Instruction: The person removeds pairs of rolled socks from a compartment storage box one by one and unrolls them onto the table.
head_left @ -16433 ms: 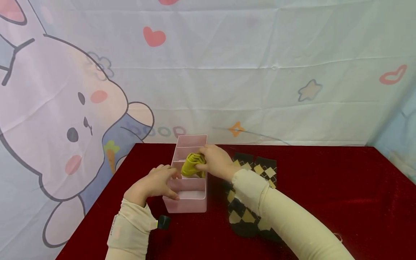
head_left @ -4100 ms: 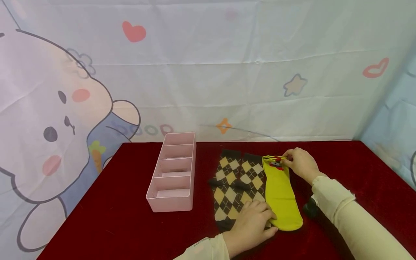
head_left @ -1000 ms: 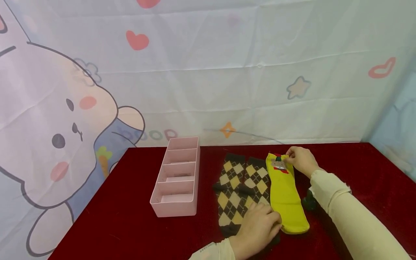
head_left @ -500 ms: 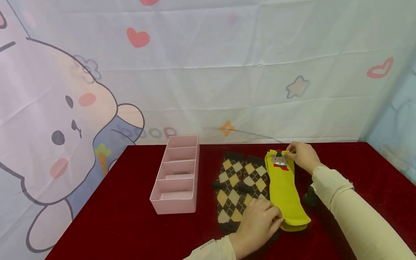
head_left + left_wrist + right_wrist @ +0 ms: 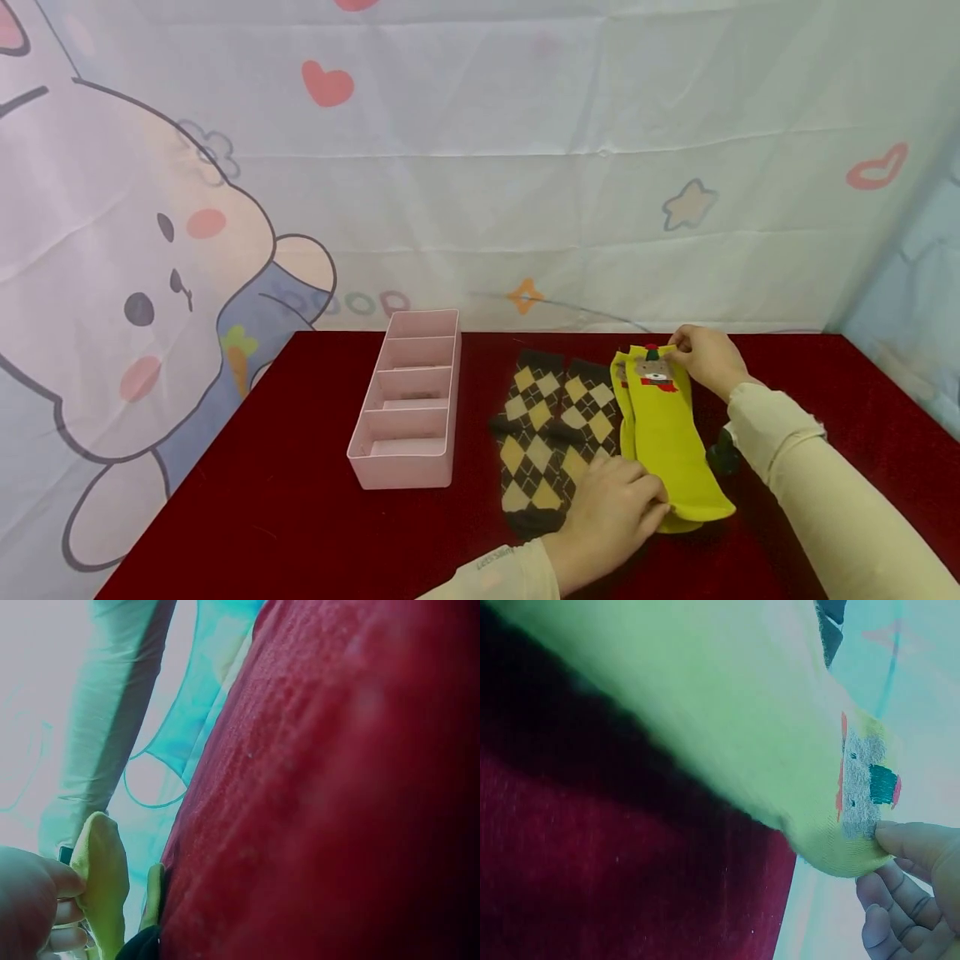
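Two yellow socks with a bear motif lie one over the other at the right of the table. My right hand point(image 5: 708, 360) pinches the cuff corner of the upper yellow sock point(image 5: 667, 433) between thumb and fingers, as the right wrist view also shows. Near the toe, my left hand point(image 5: 611, 521) pinches the edge of that same sock. In the left wrist view the upper sock's toe point(image 5: 101, 877) stands raised, apart from the lower yellow sock point(image 5: 152, 896) on the table. The lower sock peeks out along the left and front edges.
Left of the socks, two dark argyle socks point(image 5: 536, 442) lie flat side by side, partly behind my left hand. Further left stands a pink divided box point(image 5: 401, 475). The red cloth-covered table point(image 5: 300, 533) meets a printed curtain point(image 5: 480, 208) at the back.
Much earlier a rolled yellow bundle was in my right hand at the box; later it lay unrolled. Over the last second the upper sock has shifted right, uncovering more of the lower one.
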{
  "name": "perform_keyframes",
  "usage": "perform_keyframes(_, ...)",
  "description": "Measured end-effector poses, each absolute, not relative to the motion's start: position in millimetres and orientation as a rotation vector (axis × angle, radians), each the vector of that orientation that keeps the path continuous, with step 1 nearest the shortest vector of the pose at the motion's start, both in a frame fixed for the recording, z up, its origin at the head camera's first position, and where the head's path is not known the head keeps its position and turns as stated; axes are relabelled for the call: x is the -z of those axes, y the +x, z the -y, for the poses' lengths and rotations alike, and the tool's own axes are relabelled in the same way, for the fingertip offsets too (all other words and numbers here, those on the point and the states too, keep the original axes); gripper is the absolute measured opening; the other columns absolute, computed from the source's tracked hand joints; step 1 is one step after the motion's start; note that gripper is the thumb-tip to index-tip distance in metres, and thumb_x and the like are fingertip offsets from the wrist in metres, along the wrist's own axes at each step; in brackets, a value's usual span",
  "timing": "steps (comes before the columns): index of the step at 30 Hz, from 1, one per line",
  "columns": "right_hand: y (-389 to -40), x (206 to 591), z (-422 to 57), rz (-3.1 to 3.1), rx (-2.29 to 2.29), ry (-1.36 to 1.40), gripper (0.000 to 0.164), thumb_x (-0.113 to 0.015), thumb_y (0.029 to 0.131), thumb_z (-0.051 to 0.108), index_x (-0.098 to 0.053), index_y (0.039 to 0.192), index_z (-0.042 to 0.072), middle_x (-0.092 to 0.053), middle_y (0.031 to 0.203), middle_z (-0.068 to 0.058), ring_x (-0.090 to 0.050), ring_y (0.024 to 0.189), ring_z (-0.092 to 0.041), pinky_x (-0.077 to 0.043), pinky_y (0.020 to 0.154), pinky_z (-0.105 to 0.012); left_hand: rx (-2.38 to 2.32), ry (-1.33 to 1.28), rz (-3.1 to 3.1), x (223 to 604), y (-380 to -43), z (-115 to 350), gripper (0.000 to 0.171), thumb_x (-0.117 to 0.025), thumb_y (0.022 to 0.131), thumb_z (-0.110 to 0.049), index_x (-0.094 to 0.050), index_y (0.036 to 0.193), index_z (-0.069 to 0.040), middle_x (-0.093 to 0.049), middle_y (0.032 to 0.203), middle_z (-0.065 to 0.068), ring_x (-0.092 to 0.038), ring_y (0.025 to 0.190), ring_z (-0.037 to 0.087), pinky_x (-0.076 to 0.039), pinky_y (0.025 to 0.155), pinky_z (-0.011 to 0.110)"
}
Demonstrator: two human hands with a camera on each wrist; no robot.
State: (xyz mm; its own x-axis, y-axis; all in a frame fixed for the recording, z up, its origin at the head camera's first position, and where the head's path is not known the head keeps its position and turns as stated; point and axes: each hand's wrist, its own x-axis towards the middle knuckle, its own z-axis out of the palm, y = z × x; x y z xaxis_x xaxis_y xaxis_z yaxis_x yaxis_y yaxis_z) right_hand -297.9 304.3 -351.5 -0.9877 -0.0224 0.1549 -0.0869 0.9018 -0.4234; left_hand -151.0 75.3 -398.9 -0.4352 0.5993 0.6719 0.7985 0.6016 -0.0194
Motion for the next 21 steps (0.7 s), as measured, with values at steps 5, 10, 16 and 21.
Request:
perform_keyframes(5, -295, 350, -308, 2.920, -0.628, 0.057, 0.023, -0.063, 0.092, 0.016, -0.060, 0.103, -0.004, -0.064, 0.092, -0.020, -0.052, 0.070, -0.022, -0.045, 0.060, -0.027, 0.352, -1.122, 2.216, 397, -150, -81, 0.008, -0.069, 0.086, -0.036, -0.068, 0.082, -0.029, -0.062, 0.080, -0.018, -0.056, 0.079, -0.002, -0.036, 0.074, 0.012)
perform_keyframes(10, -293, 351, -312, 2.923, -0.630, 0.041, 0.023, -0.061, 0.093, 0.016, -0.061, 0.104, -0.004, -0.064, 0.095, -0.022, -0.055, 0.074, -0.025, -0.048, 0.062, -0.030, 0.323, -1.150, 2.236, 397, -150, -88, 0.008, -0.068, 0.087, -0.037, -0.067, 0.082, -0.031, -0.061, 0.080, -0.019, -0.056, 0.079, -0.003, -0.035, 0.075, 0.012)
perform_keyframes(16, -291, 353, -318, 2.936, -0.616, 0.017, 0.024, -0.059, 0.094, 0.016, -0.060, 0.108, -0.004, -0.064, 0.100, -0.023, -0.058, 0.079, -0.028, -0.050, 0.065, -0.034, 0.257, -1.182, 2.265, 394, -150, -98, 0.008, -0.066, 0.088, -0.039, -0.067, 0.084, -0.032, -0.060, 0.079, -0.020, -0.054, 0.077, -0.004, -0.034, 0.073, 0.010)
perform_keyframes(21, -290, 355, -325, 2.922, -0.615, -0.010, 0.024, -0.059, 0.094, 0.015, -0.060, 0.107, -0.004, -0.063, 0.098, -0.023, -0.057, 0.076, -0.027, -0.049, 0.063, -0.032, 0.243, -1.199, 2.298, 393, -150, -105, 0.009, -0.065, 0.089, -0.040, -0.067, 0.085, -0.033, -0.059, 0.079, -0.020, -0.053, 0.075, -0.004, -0.031, 0.070, 0.010)
